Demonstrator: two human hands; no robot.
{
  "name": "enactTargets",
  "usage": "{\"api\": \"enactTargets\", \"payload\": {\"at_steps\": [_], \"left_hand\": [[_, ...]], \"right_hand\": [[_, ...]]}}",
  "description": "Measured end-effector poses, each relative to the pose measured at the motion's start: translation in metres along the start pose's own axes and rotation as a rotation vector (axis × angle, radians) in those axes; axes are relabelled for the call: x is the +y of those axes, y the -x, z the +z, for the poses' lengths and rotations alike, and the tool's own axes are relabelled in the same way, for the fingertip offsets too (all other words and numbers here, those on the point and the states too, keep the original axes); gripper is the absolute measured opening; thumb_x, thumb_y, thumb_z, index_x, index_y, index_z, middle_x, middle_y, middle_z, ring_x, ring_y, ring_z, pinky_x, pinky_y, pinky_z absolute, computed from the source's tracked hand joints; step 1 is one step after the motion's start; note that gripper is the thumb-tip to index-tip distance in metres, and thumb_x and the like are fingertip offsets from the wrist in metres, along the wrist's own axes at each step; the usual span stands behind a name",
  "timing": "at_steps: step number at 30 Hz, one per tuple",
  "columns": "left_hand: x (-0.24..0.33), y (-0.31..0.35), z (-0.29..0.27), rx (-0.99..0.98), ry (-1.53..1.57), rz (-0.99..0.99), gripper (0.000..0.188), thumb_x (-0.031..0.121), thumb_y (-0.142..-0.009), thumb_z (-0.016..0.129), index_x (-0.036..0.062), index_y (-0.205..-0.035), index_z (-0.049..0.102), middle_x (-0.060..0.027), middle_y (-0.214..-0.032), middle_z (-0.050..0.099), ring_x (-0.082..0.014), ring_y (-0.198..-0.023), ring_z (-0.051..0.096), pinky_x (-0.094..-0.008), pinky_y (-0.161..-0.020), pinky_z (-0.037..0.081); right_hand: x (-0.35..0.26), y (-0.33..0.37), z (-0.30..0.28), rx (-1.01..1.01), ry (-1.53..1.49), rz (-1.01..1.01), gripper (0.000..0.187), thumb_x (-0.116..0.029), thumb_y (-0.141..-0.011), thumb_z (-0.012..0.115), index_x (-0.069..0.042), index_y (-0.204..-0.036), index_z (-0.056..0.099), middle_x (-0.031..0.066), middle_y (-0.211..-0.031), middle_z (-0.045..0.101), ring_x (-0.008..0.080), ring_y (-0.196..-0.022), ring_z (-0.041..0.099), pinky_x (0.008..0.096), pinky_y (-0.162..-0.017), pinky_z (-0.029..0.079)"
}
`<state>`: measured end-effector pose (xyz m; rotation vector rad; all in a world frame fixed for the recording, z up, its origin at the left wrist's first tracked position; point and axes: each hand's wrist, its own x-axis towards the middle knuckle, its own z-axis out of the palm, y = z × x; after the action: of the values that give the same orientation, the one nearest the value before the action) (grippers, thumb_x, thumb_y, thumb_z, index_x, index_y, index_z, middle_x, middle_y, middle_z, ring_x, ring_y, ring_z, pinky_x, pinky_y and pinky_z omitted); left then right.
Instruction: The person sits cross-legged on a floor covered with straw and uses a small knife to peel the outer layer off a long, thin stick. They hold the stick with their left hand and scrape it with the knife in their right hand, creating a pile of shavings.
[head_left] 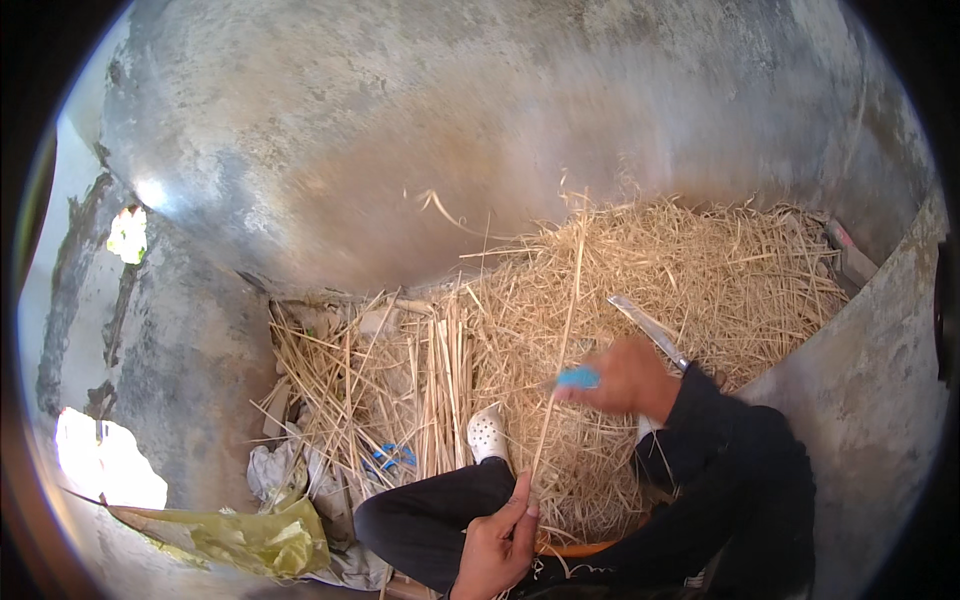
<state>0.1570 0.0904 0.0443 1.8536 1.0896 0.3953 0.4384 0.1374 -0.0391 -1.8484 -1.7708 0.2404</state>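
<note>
My left hand (500, 545), low in the middle, pinches the lower end of a long, thin pale strip (568, 335), which looks like split bamboo or cane. The strip rises upright in front of me, its far end over the shavings. Closed and blurred by motion, my right hand (630, 380) is beside the strip's middle. A small bright blue object (578, 377) shows at its fingers, close against the strip; its kind is too smeared to tell. Just beyond my right wrist, a long metal knife blade (645, 322) lies slanted over the shavings.
Curly straw-coloured shavings (700, 270) heap up ahead and right. Left of them lie several split sticks (450, 370) and blue scraps (392, 457). A white clog (487, 433) is on my foot. Yellowish plastic sheet (260, 540) lies lower left. Concrete walls (480, 120) enclose the space.
</note>
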Motion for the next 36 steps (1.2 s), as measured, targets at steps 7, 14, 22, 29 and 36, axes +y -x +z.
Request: {"api": "enactTargets", "payload": {"at_steps": [7,14,22,29,36], "left_hand": [[0.015,0.014,-0.003,-0.076,0.002,-0.208,0.043,0.003,-0.094,0.054,-0.0004,-0.136,0.049,0.0018,-0.073,0.059,-0.0005,-0.069,0.045,-0.0166,-0.062,0.039],[-0.006,-0.002,0.002,-0.028,0.043,-0.12,0.043,0.004,-0.095,0.053,-0.0006,-0.137,0.047,0.0028,-0.079,0.06,-0.0007,-0.071,0.047,-0.0154,-0.067,0.039],[-0.003,0.009,0.002,-0.202,0.121,-0.071,0.037,0.017,-0.098,0.052,0.0,-0.132,0.052,-0.0044,-0.072,0.053,-0.0088,-0.071,0.044,-0.0278,-0.065,0.041],[0.005,0.002,-0.012,-0.153,0.259,-0.243,0.037,0.015,-0.1,0.05,-0.0021,-0.133,0.049,-0.0029,-0.099,0.063,-0.01,-0.093,0.052,-0.0243,-0.086,0.043],[0.003,0.001,-0.008,-0.293,0.133,-0.253,0.039,0.017,-0.098,0.053,-0.0032,-0.132,0.05,-0.0048,-0.09,0.063,-0.0104,-0.083,0.053,-0.0259,-0.077,0.046]], "right_hand": [[0.067,-0.038,-0.032,0.021,0.081,0.384,0.093,-0.085,-0.081,0.03,-0.001,-0.07,0.068,0.0133,-0.055,0.058,0.026,-0.049,0.057,0.0438,-0.048,0.045],[0.0,0.007,0.013,0.105,-0.029,-0.058,0.086,-0.086,-0.077,0.037,-0.007,-0.064,0.068,0.0109,-0.05,0.056,0.0241,-0.043,0.055,0.0415,-0.047,0.045],[0.029,-0.021,0.002,0.139,0.064,0.049,0.08,-0.081,-0.081,0.039,-0.007,-0.073,0.069,0.0112,-0.059,0.061,0.0272,-0.057,0.063,0.0404,-0.052,0.049],[0.002,-0.002,0.0,-0.137,-0.187,0.096,0.083,-0.081,-0.083,0.036,-0.006,-0.085,0.071,0.0104,-0.065,0.064,0.0272,-0.062,0.064,0.0441,-0.056,0.049],[0.07,-0.034,-0.026,0.205,0.204,0.324,0.068,-0.069,-0.084,0.05,-0.006,-0.066,0.066,0.0126,-0.058,0.06,0.0291,-0.056,0.06,0.0433,-0.057,0.049]]}}
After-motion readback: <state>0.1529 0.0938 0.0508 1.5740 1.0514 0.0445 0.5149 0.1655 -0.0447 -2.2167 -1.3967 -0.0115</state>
